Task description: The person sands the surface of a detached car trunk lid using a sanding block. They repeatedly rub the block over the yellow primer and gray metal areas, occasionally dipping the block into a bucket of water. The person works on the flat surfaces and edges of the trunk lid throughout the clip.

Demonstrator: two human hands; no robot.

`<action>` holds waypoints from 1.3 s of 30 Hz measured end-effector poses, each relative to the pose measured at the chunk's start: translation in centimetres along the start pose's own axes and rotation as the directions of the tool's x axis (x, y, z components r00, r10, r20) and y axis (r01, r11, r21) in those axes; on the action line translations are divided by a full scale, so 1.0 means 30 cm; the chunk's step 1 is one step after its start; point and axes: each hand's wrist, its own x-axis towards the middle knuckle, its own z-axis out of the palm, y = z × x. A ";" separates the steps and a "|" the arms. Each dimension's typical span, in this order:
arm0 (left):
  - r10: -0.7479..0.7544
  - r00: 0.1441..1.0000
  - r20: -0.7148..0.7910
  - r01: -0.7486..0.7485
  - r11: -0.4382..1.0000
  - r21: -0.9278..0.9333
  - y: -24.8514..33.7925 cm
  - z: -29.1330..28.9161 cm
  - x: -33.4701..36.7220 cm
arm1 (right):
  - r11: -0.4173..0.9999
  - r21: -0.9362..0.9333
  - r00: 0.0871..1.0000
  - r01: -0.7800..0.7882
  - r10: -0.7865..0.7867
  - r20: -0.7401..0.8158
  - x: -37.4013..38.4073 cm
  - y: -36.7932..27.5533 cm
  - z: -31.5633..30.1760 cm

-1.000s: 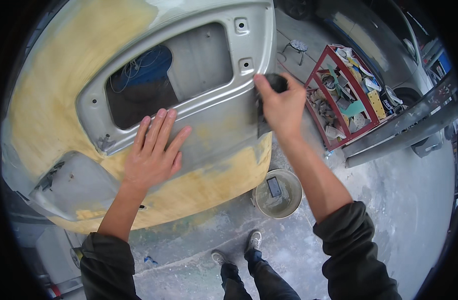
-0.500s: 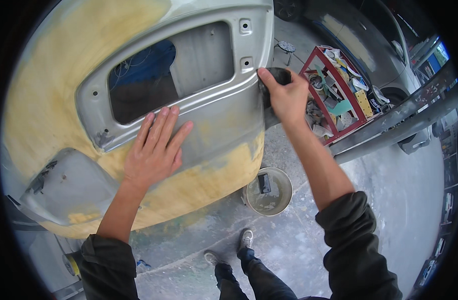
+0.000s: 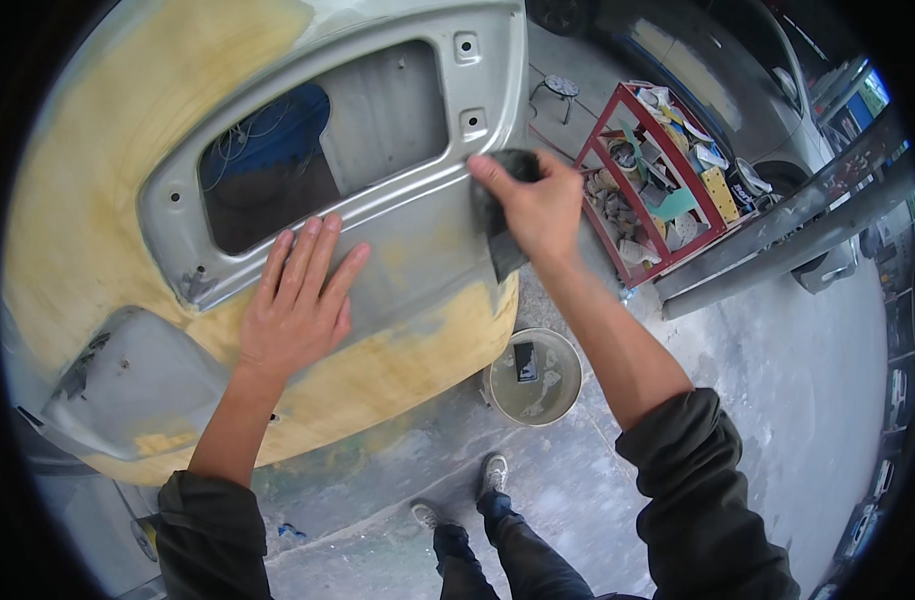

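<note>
Left of centre, the left hand lies spread on a car panel; upper centre, the right hand pinches dark sandpaper.

The left hand lies flat, with the palm down and the back of it visible. Its fingers are straight and directed upward, a little to the right; the index finger is slightly apart from the other three, and the thumb rests beside the palm. The right hand is higher and bent in a grip, its thumb extended to the left, the other fingers mostly hidden. The left forearm leans rightward, the right forearm leftward; both are bare.
</note>
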 end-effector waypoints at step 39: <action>-0.012 1.000 0.014 0.012 1.000 0.003 -0.003 0.012 -0.014 | 0.996 0.021 0.992 0.083 -0.080 -0.094 0.009 -0.014 0.014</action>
